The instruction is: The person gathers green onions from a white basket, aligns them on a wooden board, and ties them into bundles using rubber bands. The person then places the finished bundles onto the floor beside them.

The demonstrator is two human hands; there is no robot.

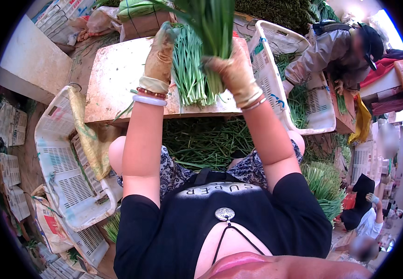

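Note:
My right hand (233,76), in a stained pale glove, is closed around a bunch of long green garlic chives (214,35) and holds it upright over the work board. The bunch's leaf ends blur and run past the upper edge of the picture. More garlic chives (191,74) lie in a pile on the pale board (115,76), their cut ends toward me. Along the pile's left side rests my gloved left hand (158,58), its fingers stretched away from me and nothing visible in it. The fingertips are partly blurred near the leaves.
Loose green trimmings (201,142) cover the floor beneath the board. White plastic crates stand at left (62,153) and right (320,107); a yellow sack (87,135) hangs over the left one. A co-worker (336,56) bends over the right crate. Chive bundles (322,186) stand at my right.

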